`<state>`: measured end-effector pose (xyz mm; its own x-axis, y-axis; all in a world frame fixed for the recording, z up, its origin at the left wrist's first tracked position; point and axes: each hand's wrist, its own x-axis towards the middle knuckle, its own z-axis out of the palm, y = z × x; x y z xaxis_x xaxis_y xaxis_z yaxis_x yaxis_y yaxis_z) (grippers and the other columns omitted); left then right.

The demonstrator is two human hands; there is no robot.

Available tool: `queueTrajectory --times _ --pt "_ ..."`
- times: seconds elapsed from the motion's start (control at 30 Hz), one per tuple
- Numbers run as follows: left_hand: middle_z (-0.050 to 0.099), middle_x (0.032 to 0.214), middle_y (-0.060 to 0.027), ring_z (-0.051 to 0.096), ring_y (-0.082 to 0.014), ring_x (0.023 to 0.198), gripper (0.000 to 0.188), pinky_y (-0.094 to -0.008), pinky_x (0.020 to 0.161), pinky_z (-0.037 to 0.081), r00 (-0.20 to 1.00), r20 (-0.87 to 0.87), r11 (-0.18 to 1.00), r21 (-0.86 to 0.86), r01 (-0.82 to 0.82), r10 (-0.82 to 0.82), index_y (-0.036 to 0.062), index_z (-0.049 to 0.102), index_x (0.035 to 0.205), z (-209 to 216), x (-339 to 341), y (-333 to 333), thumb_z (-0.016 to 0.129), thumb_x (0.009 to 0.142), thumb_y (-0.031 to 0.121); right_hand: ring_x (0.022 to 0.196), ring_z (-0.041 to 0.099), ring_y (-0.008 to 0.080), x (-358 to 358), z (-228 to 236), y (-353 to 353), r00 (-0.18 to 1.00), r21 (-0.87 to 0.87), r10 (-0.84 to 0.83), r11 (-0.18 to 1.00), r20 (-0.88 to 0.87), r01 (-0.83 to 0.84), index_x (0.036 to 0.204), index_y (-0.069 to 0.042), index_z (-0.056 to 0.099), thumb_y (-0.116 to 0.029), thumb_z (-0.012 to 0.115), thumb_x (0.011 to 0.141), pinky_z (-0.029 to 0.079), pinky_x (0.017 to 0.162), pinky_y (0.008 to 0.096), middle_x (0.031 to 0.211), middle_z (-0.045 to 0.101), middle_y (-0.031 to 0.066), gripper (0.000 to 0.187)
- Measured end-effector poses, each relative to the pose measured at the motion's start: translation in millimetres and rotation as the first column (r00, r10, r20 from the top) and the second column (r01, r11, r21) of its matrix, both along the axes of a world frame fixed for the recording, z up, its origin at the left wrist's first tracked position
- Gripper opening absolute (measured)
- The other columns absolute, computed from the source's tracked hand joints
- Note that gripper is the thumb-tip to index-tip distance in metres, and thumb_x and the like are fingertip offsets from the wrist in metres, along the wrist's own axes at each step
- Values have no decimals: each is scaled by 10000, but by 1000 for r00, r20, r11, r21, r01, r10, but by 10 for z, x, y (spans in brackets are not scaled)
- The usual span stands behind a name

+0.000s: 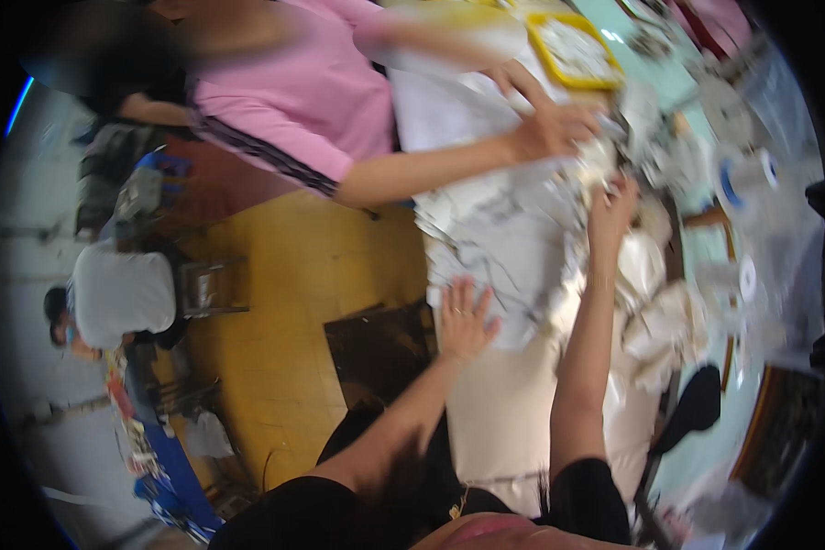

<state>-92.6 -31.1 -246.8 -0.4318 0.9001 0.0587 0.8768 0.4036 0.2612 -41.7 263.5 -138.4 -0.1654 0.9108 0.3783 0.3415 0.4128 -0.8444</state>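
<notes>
My left hand [466, 323] lies flat with its fingers spread on the near left part of a pile of white sheets [522, 247]. Dark lines or threads run across that pile. Further off to the right, my right hand [611, 206] has its fingers drawn together at the edge of some crumpled pale material; blur hides what they hold, if anything. Just beyond it, a co-worker's hand [559, 130] reaches over the same pile from the left.
The co-worker in a pink top [293, 101] stands at the far left of the table. A yellow basket [614, 73] with white pieces is at the back. Crumpled cream material [660, 321] and white spools [748, 279] lie to the right. Another person [124, 291] sits at the left.
</notes>
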Motion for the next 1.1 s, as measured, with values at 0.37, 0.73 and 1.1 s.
queueTrajectory --times 0.37,0.73,1.1 --pt "131 1577 -204 86 -382 1461 695 -530 1170 64 989 138 989 -144 -32 52 198 372 1464 208 -3 15 537 865 510 1348 372 341 -497 -386 -1096 659 113 25 980 752 -166 1158 -77 619 -231 569 899 237 1115 544 1345 518 121 305" --pt "136 1577 -206 73 -382 1465 727 -557 1166 39 995 84 975 -219 -39 58 218 351 1481 84 1 37 552 849 518 1329 393 354 -495 -524 -1074 749 171 -11 976 663 -137 1119 -77 630 -244 583 874 235 1119 557 1342 524 140 300" --pt "132 1563 -221 89 -419 1448 706 -573 1154 80 1000 -25 998 59 -10 11 131 367 1447 -50 -10 10 567 846 443 1081 581 325 -166 -77 -659 979 -192 192 965 63 -177 1147 -33 606 -13 481 898 424 989 383 1125 612 173 279"
